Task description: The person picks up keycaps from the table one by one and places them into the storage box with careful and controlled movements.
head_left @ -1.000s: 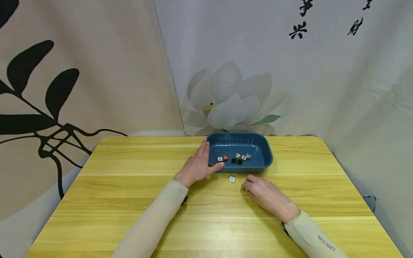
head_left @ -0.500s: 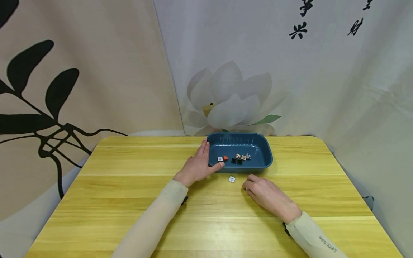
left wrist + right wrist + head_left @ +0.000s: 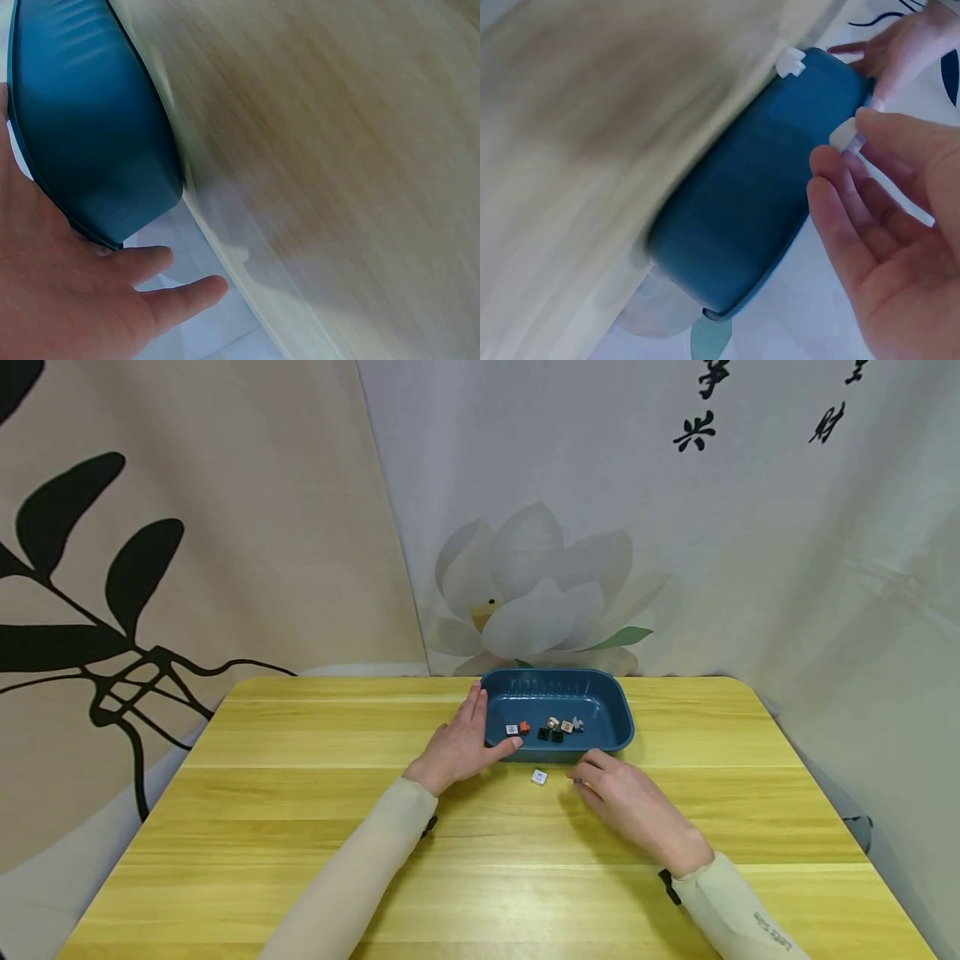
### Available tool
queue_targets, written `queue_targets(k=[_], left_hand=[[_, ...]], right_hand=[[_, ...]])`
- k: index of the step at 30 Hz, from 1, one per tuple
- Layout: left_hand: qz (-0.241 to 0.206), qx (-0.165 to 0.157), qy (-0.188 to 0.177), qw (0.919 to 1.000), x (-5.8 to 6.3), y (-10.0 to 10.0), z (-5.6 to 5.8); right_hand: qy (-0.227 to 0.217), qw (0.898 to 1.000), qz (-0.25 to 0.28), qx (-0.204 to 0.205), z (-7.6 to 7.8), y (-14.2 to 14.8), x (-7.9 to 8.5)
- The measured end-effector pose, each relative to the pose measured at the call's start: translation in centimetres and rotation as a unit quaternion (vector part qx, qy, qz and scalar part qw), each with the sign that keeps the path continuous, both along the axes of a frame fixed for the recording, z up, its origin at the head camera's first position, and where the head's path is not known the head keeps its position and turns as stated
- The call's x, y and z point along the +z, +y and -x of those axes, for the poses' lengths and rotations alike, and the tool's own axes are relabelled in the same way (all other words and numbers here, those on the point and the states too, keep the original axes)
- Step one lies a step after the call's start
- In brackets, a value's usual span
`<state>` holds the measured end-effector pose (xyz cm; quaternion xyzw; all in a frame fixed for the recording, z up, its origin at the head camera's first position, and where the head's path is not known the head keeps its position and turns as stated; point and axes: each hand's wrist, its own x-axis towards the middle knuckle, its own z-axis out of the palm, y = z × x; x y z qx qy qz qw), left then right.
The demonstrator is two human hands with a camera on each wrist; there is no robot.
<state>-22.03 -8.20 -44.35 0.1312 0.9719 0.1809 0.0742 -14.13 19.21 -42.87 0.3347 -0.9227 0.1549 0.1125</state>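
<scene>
My right hand (image 3: 630, 802) pinches a small white block-like piece (image 3: 847, 136) between thumb and fingertips, just in front of the tray. A second small white piece (image 3: 539, 777), with a faint mark on top, lies on the table near the tray's front side; its notched side (image 3: 790, 63) shows in the right wrist view. My left hand (image 3: 459, 745) rests on the left end of the blue tray (image 3: 570, 757), fingers straight along the rim and thumb at the front edge. In the left wrist view, part of the left hand (image 3: 67, 277) is beside the tray's wall.
Several small pieces lie inside the tray, among them an orange one (image 3: 524, 727), a black one (image 3: 557, 737), a beige one (image 3: 567, 727) and a grey one (image 3: 577, 724). The wooden table (image 3: 300, 793) ends behind the tray at a printed curtain (image 3: 300, 527).
My right hand has risen from the table and moved slightly towards the tray with the pinched white piece. The left hand and the tray have stayed put.
</scene>
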Motion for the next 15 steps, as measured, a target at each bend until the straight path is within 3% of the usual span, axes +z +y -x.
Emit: queue_targets(k=[5, 15], left_hand=[[-0.001, 0.0, 0.003, 1.0, -0.1, 0.0, 0.1], [-0.009, 0.0, 0.001, 1.0, -0.2, 0.2, 0.1]], right_hand=[[-0.002, 1.0, 0.024, -0.017, 0.1, 0.0, 0.8], [0.051, 0.996, 0.063, -0.028, 0.7, 0.2, 1.6]])
